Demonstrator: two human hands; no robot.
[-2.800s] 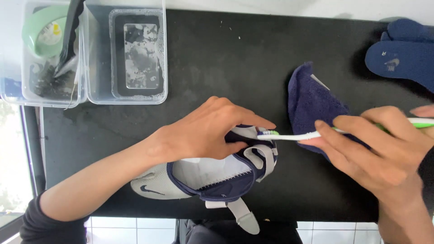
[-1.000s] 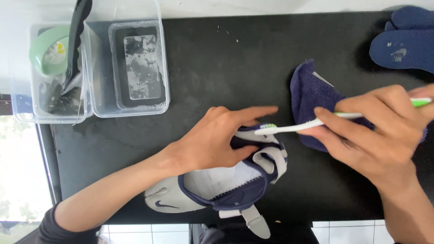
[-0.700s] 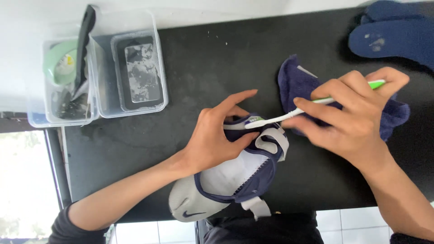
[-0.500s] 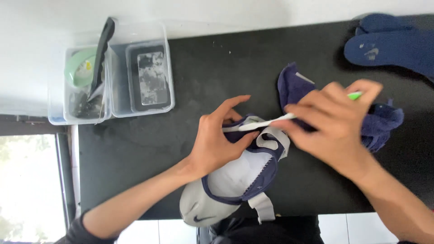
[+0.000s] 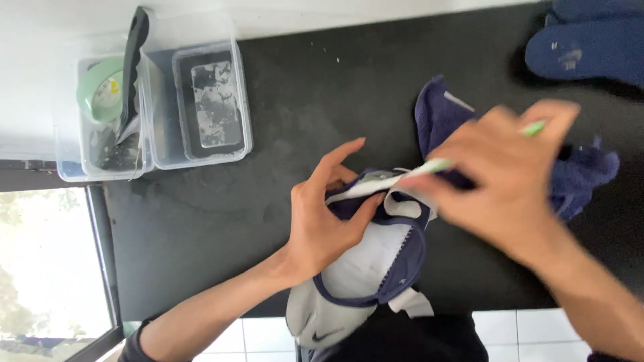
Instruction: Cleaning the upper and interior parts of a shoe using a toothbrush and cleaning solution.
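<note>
A grey and navy shoe [image 5: 362, 275] lies on the black table [image 5: 221, 221] near its front edge. My left hand [image 5: 329, 214] grips the shoe's upper part, fingers spread over the opening. A white and green toothbrush [image 5: 436, 164] is gripped in my right hand [image 5: 503, 181], which is blurred by motion, and its head lies against the shoe's top edge. Behind my right hand lies a dark blue cloth [image 5: 577, 171], partly hidden.
Two clear plastic tubs [image 5: 201, 107] stand at the table's back left, one with a green roll [image 5: 100, 90] and a dark brush handle [image 5: 134, 53]. Dark blue insoles [image 5: 590, 47] lie at the back right. White tiles show below the table's front edge.
The view has shifted so the tubs sit further right and lower. My right hand moved the toothbrush left across the shoe's top while my left hand kept its grip on the shoe.
</note>
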